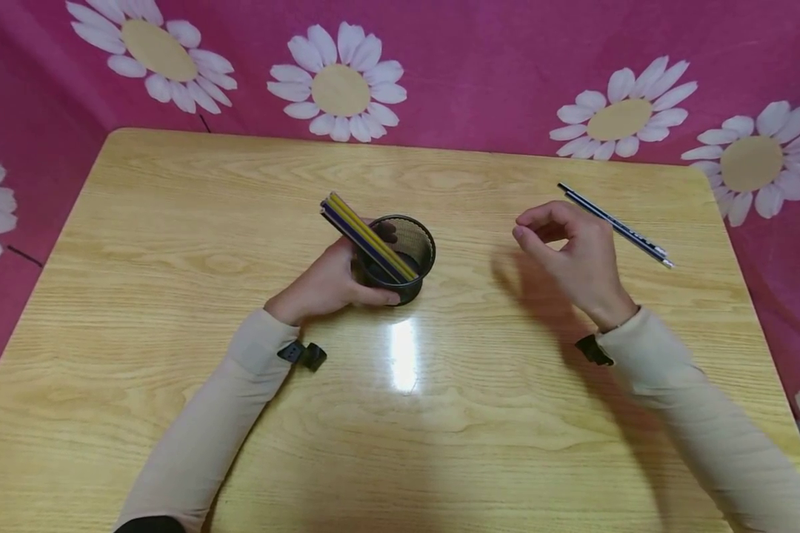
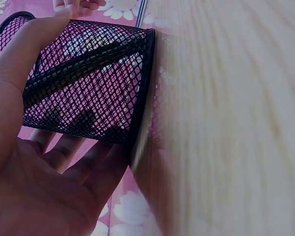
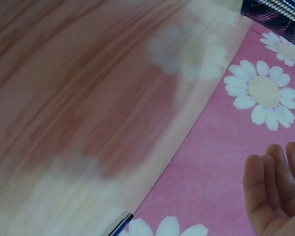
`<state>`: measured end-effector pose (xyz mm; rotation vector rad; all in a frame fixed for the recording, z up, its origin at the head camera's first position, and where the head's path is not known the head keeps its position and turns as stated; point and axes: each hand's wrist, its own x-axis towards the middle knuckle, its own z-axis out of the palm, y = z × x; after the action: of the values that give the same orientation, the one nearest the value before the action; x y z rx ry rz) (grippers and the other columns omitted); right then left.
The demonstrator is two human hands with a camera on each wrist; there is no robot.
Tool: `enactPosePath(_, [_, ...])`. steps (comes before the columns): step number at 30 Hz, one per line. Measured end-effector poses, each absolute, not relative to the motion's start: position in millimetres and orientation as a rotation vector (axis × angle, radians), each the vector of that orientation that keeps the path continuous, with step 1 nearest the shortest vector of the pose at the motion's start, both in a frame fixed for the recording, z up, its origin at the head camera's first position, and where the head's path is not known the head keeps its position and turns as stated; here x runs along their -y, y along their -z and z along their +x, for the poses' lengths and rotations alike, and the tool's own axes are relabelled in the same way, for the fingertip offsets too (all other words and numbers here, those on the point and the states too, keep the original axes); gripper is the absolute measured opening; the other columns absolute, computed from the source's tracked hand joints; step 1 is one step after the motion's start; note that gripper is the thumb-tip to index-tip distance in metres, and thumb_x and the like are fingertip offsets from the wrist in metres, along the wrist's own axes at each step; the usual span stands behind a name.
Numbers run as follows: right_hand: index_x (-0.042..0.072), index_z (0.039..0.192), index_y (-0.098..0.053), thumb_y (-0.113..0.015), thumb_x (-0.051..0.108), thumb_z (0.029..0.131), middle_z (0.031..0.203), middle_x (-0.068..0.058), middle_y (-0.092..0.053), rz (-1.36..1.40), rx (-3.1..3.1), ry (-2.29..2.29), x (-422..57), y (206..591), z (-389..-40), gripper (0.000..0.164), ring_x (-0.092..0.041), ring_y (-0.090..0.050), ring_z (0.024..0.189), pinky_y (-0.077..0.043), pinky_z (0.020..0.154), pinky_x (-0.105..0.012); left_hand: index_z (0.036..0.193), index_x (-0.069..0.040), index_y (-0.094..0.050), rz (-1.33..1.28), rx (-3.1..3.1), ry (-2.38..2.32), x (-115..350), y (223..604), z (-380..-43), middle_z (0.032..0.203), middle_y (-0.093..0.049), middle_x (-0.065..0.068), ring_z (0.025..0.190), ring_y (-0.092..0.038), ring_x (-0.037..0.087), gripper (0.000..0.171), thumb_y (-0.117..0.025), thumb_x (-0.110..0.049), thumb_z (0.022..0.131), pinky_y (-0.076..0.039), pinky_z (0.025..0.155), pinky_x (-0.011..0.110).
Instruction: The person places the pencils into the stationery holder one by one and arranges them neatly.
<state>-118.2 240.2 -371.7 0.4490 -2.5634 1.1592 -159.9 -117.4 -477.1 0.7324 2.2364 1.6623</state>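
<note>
A black mesh pencil cup (image 1: 416, 240) stands upright on the table, left of the right hand. My left hand (image 1: 330, 277) grips it from the left, thumb along the near side and fingers round the far side. Several pencils (image 1: 370, 238), yellow and dark striped, lean in the cup toward the upper left; through the mesh (image 2: 103, 98) they show as a dark slanted bundle in the left wrist view. My right hand (image 1: 576, 255) hovers over the table with bent fingers and thumb close to the index finger, holding nothing. Just beyond it lie two dark pencils (image 1: 623, 229) side by side.
The wooden table (image 1: 480, 444) has a rounded far edge against a pink cloth (image 1: 467, 74) with white daisies. A bright reflection shows on the tabletop in front of the cup. Small dark cameras (image 1: 303, 355) sit on both wrists.
</note>
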Motion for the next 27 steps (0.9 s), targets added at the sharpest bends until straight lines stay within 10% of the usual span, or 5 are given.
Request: enactPosePath(27, [-0.001,0.112,-0.079,-0.081,0.004,0.099,0.100,-0.012,-0.078,0.315,2.620,-0.994,-286.2,381.6,-118.4,0.015,0.012,-0.059,0.084,-0.048,0.077,-0.008,0.155,-0.022,-0.052,0.704,-2.226,-1.656,117.5,475.5,-158.2,0.149,-0.057,-0.009,0.140,-0.052,0.013,0.105,-0.108,-0.039,0.069,-0.031,0.126,0.037])
